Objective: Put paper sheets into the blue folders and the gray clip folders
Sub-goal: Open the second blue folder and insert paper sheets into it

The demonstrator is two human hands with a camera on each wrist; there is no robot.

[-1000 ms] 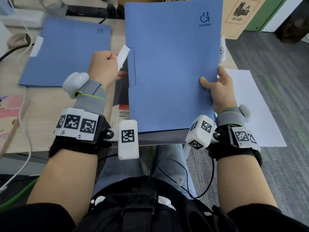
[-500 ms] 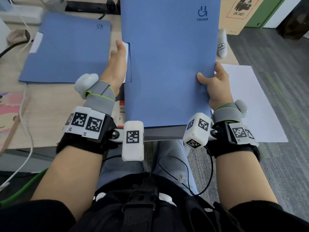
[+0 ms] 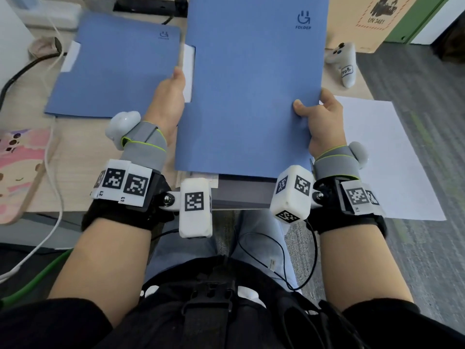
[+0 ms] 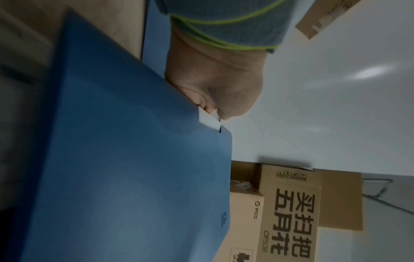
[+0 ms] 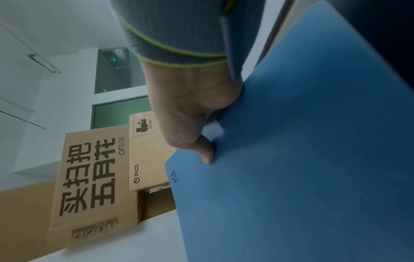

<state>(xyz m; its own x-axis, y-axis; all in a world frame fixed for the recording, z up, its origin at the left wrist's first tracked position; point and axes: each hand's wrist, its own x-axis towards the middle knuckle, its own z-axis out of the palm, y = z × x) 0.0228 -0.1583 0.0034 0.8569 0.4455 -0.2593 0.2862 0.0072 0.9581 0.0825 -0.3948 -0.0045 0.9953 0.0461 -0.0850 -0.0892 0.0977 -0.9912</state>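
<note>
I hold a blue folder (image 3: 251,84) closed and raised over the table's near edge, with its logo at the far right. My left hand (image 3: 171,96) grips its left edge beside a white tab (image 3: 189,71). In the left wrist view that hand (image 4: 215,85) pinches the folder (image 4: 123,159) at the white tab (image 4: 209,120). My right hand (image 3: 317,117) grips the right edge with its thumb on top, as the right wrist view shows (image 5: 190,115). A second blue folder (image 3: 115,69) lies flat at the left. A white paper sheet (image 3: 377,152) lies to the right. A grey flat stack (image 3: 241,195) shows under the held folder.
A white controller (image 3: 344,64) stands at the table's far right. Behind it is a cardboard box (image 3: 377,18). A white cable (image 3: 55,147) and a pink board (image 3: 17,167) lie at the left. Grey carpet (image 3: 427,96) is on the right.
My left hand, which held the white tab in a fist beside the folder, has moved to the folder's left edge and taken hold. The folder has shifted slightly away from me.
</note>
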